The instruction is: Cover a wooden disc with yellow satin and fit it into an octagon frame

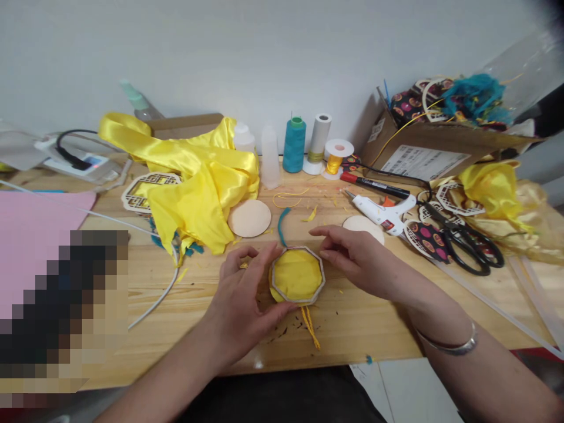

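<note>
An octagonal wooden frame (323, 274) lined with yellow cloth (298, 275) lies near the table's front. My left hand (247, 299) grips its left side, index finger by the upper-left edge and thumb at the lower edge. Just off the upper-right edge is my right hand (352, 255), holding nothing, with index finger and thumb apart. A teal strip (282, 226) sticks up from the frame's top. From the bottom hangs a twisted yellow cord loop (311, 329). Two pale wooden discs, a left one (249, 218) and a right one (365, 228), lie behind my hands.
Bunched yellow satin (198, 194) covers the left back. Along the wall stand a teal thread cone (294, 145), a yellow cord spool (335, 161) and plastic bottles (270, 155). At right are a glue gun (383, 211), a marker (374, 185), black-handled scissors (467, 247) and a full cardboard box (423, 155).
</note>
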`<state>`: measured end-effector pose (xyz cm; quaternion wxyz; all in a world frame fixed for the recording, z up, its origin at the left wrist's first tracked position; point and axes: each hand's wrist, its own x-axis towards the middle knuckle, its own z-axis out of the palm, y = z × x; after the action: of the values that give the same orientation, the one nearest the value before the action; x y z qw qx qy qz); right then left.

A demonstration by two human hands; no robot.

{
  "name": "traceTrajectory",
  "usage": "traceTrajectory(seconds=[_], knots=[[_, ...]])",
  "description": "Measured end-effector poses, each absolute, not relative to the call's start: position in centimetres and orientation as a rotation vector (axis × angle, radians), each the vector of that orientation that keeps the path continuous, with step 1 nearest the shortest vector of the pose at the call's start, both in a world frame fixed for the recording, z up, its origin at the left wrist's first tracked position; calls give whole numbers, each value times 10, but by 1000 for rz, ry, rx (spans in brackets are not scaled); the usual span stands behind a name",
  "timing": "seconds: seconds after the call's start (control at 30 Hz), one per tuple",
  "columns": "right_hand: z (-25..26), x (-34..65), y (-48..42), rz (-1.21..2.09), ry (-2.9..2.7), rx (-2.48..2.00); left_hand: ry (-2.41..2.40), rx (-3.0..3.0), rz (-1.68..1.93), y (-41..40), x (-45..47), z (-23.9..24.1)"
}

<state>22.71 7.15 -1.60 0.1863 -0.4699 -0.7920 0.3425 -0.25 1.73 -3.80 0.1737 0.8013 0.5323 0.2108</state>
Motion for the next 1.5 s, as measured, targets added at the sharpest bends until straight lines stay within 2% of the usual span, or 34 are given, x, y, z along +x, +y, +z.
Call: traceTrajectory(seconds=[0.33, 0.6, 0.8, 1.0, 1.13, 1.27, 1.37, 1.5], knots=[[-15, 227, 72, 1176, -1992, -1201, 1491, 2302, 674, 16, -5, -39], [-12, 223, 67, 1454, -1836, -884, 1459, 2266, 951, 15, -3, -36], [-5, 219, 63, 1271, -2163, -671, 1280, 2208, 1073, 11, -11, -33], [5, 212, 59, 1097, -2405, -373, 1134, 1694, 1231, 0, -17, -31], [-1, 206, 51, 829, -2591, -350, 1112, 1581, 1278, -1, -16, -28], [-6, 203, 43, 530, -2745, -437, 1287, 1694, 1302, 1, -12, -25], [-5, 204, 43, 514, -2699, -419, 1385, 1639, 1390, 1, -11, -27], [-1, 210, 51, 457, -2245, -618, 1402, 1241, 1267, 4, -10, -27]])
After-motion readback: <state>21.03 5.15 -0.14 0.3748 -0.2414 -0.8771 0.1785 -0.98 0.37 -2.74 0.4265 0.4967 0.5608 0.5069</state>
